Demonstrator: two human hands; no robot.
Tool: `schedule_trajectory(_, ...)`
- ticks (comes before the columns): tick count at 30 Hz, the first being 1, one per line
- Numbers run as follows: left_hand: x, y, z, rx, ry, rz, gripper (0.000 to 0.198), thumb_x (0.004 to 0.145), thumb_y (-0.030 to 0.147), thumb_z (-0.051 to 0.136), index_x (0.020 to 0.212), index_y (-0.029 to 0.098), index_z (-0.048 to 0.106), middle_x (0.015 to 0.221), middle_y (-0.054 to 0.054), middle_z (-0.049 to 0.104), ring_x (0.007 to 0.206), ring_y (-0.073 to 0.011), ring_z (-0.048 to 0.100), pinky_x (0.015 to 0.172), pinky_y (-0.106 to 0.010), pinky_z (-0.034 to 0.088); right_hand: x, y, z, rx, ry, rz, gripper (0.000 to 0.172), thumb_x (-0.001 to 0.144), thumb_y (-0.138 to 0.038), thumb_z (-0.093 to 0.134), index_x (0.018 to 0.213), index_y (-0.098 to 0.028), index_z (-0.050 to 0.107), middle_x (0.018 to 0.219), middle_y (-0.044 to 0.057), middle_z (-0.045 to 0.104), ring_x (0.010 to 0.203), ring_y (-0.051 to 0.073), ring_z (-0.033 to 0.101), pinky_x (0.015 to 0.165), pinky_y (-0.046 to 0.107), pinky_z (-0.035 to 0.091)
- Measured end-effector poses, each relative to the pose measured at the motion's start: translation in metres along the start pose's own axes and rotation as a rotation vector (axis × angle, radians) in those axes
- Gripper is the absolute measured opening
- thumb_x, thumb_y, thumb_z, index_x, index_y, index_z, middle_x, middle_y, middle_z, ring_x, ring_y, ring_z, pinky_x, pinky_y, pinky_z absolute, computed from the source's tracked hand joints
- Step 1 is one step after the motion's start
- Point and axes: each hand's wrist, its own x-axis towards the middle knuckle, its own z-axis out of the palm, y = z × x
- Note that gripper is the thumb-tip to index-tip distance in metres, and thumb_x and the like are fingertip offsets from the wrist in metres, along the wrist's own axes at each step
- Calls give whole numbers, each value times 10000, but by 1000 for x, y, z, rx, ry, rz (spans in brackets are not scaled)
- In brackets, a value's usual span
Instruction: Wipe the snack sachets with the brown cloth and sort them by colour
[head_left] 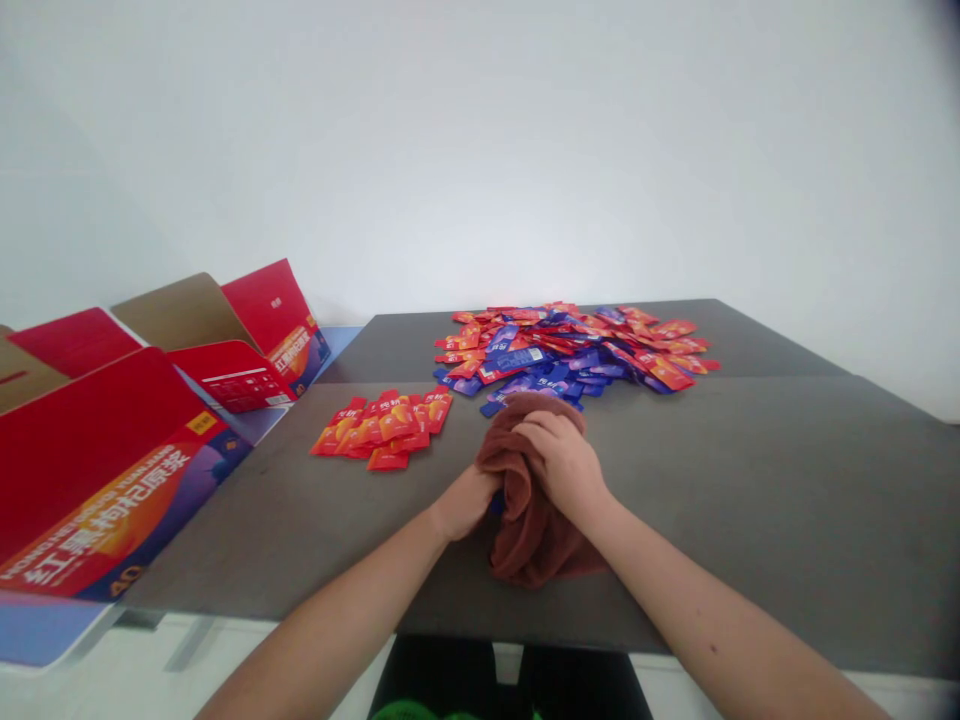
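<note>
A brown cloth [525, 540] is bunched in front of me above the near middle of the grey table, its lower end hanging down. My right hand [559, 465] is closed over the top of the cloth from the right. From the left, my left hand [469, 500] reaches under the same cloth, its fingers largely covered. A small bit of a blue sachet [497, 503] peeks out by that hand; the rest is hidden by the cloth. Just beyond the hands lies a big heap of red and blue sachets [555, 350].
A smaller pile of red sachets [386, 425] lies left of my hands on the grey table [750, 520]. At the far left, two red cartons with raised flaps, a near carton [97, 480] and a farther carton [247, 370], stand on a blue surface [52, 630]. A white wall rises behind.
</note>
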Motion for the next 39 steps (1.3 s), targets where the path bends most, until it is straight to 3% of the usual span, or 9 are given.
schedule_trajectory(3, -1, -2, -3, -102, -115, 144, 565, 832, 182, 540, 1392, 183, 462, 1350, -75, 568, 1264, -237, 498, 1068, -374, 389, 8, 24, -10, 111, 222, 392, 233, 844, -204, 483, 1009, -207, 648, 1071, 107, 646, 1023, 266, 578, 900, 402, 446)
schedule_trajectory(6, 2, 0, -5, 4, -40, 251, 564, 908, 266, 448, 1458, 202, 343, 1499, -61, 396, 1384, -227, 345, 1160, -389, 245, 11, 30, -17, 618, 368, 725, 224, 821, -295, 514, 1008, -213, 606, 1023, 74, 672, 957, 240, 616, 853, 376, 481)
schedule_trajectory(9, 4, 4, -7, 325, 32, 370, 522, 914, 217, 382, 1435, 218, 391, 1491, -75, 395, 1380, -227, 341, 1171, -398, 215, 10, 13, -10, 1172, 199, 886, 297, 809, -438, 573, 1018, -229, 598, 1007, 40, 693, 933, 217, 642, 809, 337, 512)
schedule_trajectory(12, 1, 8, -7, 584, -54, 481, 571, 826, 188, 511, 1394, 230, 460, 1498, -107, 360, 1382, -290, 307, 1164, -457, 200, 6, -5, 0, 1326, 41, 876, 366, 768, -444, 648, 1067, -238, 602, 1001, 14, 702, 949, 207, 649, 833, 325, 513)
schedule_trajectory(16, -1, 8, -9, 327, -136, 439, 646, 845, 325, 557, 1442, 194, 350, 1484, -141, 366, 1354, -298, 343, 1122, -448, 285, 5, -7, 1, 1303, 114, 807, 391, 728, -356, 703, 1083, -230, 596, 1036, 9, 706, 993, 209, 652, 899, 326, 493)
schedule_trajectory(23, 0, 8, -14, -98, -277, 12, 350, 818, 422, 619, 1035, 149, 645, 947, -51, 681, 851, -193, 610, 779, -294, 479, 8, 1, -2, 1225, 127, 752, 425, 760, -431, 661, 1125, -233, 568, 1105, 43, 692, 1037, 232, 645, 865, 345, 520)
schedule_trajectory(29, -1, 6, -8, -267, -80, -22, 293, 764, 410, 669, 903, 153, 669, 767, -2, 665, 669, -132, 576, 661, -241, 449, -1, 4, -20, 593, 633, 597, 365, 866, -461, 507, 1136, -225, 577, 1173, 83, 643, 1092, 240, 593, 940, 384, 454)
schedule_trajectory(35, 2, 2, -8, -309, -112, -44, 293, 745, 403, 682, 925, 173, 703, 874, -63, 702, 889, -224, 636, 789, -334, 494, -10, -7, 0, 336, -61, 143, 131, 735, -300, 652, 842, -247, 705, 894, 86, 719, 931, 285, 638, 880, 404, 466)
schedule_trajectory(39, -7, 7, -12, -327, -189, -104, 294, 709, 359, 712, 940, 176, 702, 835, -54, 704, 791, -213, 644, 760, -338, 499, 2, 14, -3, 1, -16, 361, 234, 871, -292, 487, 943, -237, 702, 959, 110, 714, 921, 273, 643, 851, 406, 466)
